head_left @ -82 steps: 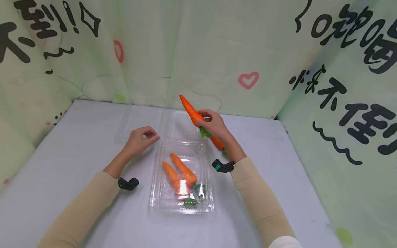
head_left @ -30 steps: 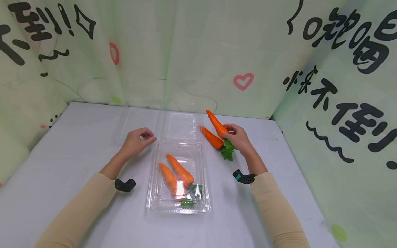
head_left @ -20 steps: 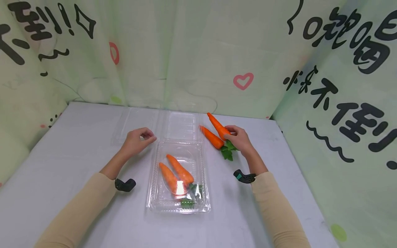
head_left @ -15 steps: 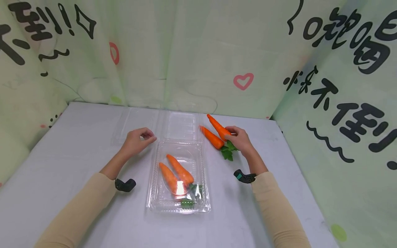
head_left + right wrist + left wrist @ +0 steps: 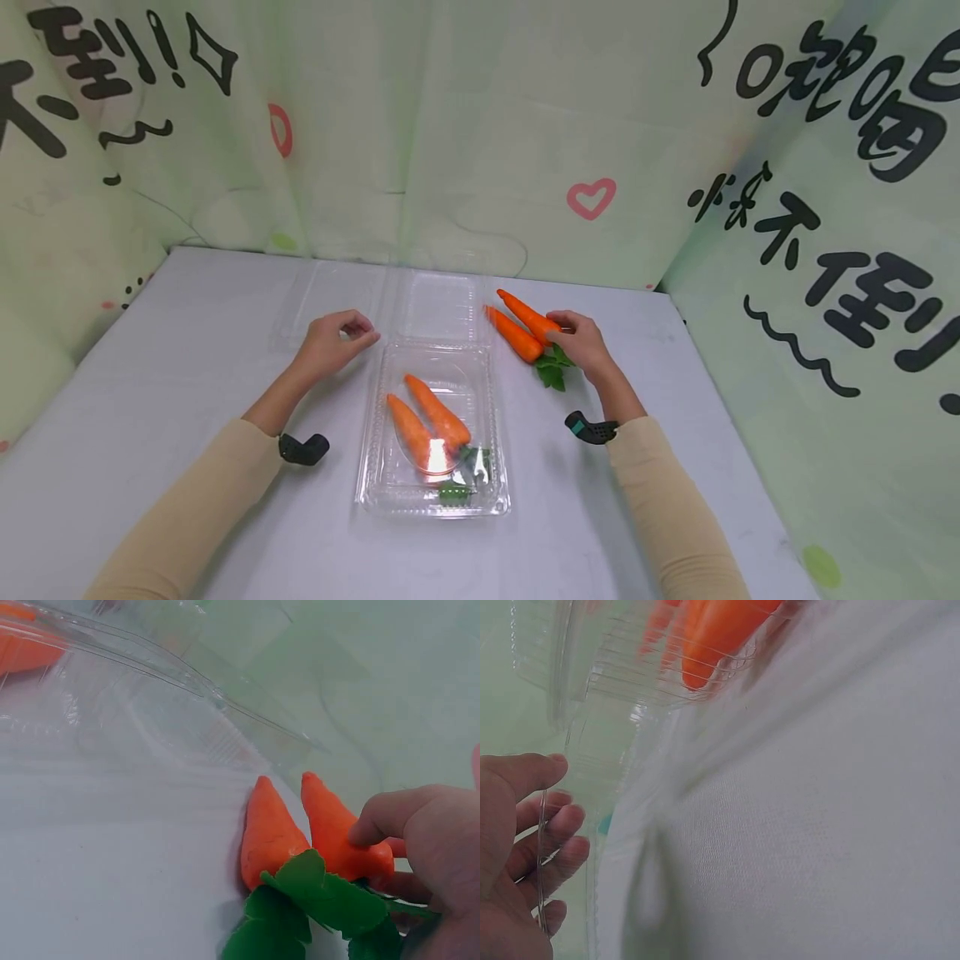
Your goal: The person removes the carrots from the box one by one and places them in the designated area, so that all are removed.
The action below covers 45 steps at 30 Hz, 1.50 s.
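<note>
A person's left hand (image 5: 337, 340) hovers at ten o'clock of a clear plastic clamshell (image 5: 405, 507), thumb and fingers curled toward each other; a transparent edge crosses the fingers in the wrist view, and whether they pinch it cannot be told. Inside the clamshell, two orange carrots (image 5: 408, 425) lie with tips toward eleven o'clock, leafy tops (image 5: 453, 493) toward five. Outside, at about one o'clock, the front carrot (image 5: 512, 333) rests on a white tabletop (image 5: 187, 375), just beside the rear carrot (image 5: 525, 311), which the right hand (image 5: 587, 343) pinches near its leafy end. A careless release could roll the rear carrot into its close, equally round neighbor; green leaves (image 5: 552, 377) snagged on the fingers could drag both askew. Since the earliest frame, the rear carrot has come down and rightward from above the clamshell's far end; the left hand stays nearly put.
</note>
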Each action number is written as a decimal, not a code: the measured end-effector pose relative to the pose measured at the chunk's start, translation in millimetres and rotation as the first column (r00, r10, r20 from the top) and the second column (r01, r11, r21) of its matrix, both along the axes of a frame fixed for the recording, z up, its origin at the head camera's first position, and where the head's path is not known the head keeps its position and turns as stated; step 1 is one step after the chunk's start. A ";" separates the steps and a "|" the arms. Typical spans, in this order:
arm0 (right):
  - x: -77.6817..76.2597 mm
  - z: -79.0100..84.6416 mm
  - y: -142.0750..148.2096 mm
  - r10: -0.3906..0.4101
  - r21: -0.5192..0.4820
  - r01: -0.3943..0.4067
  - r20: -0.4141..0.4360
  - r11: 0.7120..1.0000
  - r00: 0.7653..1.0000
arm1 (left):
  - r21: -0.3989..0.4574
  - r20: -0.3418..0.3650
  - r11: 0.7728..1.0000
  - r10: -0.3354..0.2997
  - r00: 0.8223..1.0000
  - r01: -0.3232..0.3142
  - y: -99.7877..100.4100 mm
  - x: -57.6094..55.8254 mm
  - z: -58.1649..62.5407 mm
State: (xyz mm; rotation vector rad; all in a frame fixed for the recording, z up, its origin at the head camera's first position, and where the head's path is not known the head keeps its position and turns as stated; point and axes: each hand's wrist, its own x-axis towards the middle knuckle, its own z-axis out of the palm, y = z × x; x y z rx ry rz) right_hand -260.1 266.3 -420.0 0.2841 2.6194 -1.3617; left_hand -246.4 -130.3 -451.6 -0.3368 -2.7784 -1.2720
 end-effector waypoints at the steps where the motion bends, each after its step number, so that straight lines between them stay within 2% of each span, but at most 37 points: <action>1: -0.2 -0.7 0.2 -0.001 0.002 0.001 0.000 1.000 1.000 | 0.000 0.001 1.000 0.001 1.000 -0.001 -0.2 0.2 0.0; 16: -5.3 -6.7 6.8 -0.002 0.014 0.002 -0.015 1.000 1.000 | 0.006 0.001 1.000 0.004 1.000 -0.004 -1.1 3.1 1.2; 33: -12.2 -15.5 11.9 -0.012 0.054 0.011 0.009 0.998 1.000 | 0.001 0.001 1.000 0.006 1.000 -0.006 -2.0 2.1 1.0; 45: -11.0 -18.0 13.9 0.000 0.053 -0.001 0.024 0.999 1.000 | 0.001 0.015 1.000 0.009 1.000 -0.009 -2.1 1.9 0.4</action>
